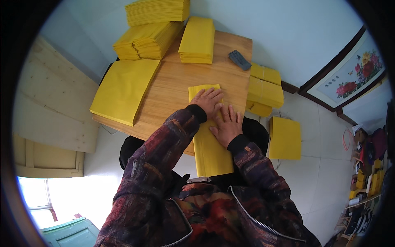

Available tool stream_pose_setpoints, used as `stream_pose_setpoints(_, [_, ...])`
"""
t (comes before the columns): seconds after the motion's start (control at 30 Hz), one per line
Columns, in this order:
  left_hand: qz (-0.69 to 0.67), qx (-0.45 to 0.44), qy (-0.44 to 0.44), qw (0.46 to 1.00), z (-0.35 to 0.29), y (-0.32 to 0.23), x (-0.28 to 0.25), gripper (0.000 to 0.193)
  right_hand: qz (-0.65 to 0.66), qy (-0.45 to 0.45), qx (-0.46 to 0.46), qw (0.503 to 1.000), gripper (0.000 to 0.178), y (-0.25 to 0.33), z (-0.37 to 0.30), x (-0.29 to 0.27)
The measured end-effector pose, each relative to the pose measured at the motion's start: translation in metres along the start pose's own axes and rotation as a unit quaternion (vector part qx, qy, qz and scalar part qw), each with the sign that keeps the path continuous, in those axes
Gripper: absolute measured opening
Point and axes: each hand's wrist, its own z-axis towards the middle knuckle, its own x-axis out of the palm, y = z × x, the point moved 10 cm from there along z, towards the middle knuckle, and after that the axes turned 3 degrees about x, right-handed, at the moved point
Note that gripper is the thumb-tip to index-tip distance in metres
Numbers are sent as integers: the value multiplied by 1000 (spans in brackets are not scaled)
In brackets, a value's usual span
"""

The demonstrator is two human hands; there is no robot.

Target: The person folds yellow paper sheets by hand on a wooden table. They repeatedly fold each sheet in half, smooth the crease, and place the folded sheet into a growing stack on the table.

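A long, folded yellow paper sheet (212,154) lies on the wooden table (175,88), its near end reaching past the table edge over my lap. My left hand (208,101) rests palm down on the upper part of the paper, fingers stretched forward. Just nearer and to the right, my right hand (227,126) lies flat with fingers spread, partly over the paper's right edge. The two hands almost touch, and neither grips anything. To the left sits a flat stack of wide yellow sheets (125,88).
At the back stand a narrow yellow stack (197,39) and larger piled yellow bundles (144,39). A dark grey glove (239,60) lies near the right table edge. Beyond that edge are tied yellow bundles (265,91) and another yellow stack (285,138). A framed flower picture (345,74) leans at right.
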Motion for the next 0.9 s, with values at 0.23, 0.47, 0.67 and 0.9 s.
stream_pose_setpoints(0.23, [19,50,-127,990,-3,6,3,53,14,-30,-35,999,62,7,-16,-8])
stream_pose_setpoints(0.47, [63,36,-59,996,-1,2,5,57,43,41,-49,997,66,19,-85,-15])
stream_pose_setpoints(0.67, [74,4,-45,996,13,36,-8,62,62,29,-83,994,61,21,-74,-38])
stream_pose_setpoints(0.9, [72,14,-66,995,17,45,-9,64,83,3,-130,988,66,59,-9,-14])
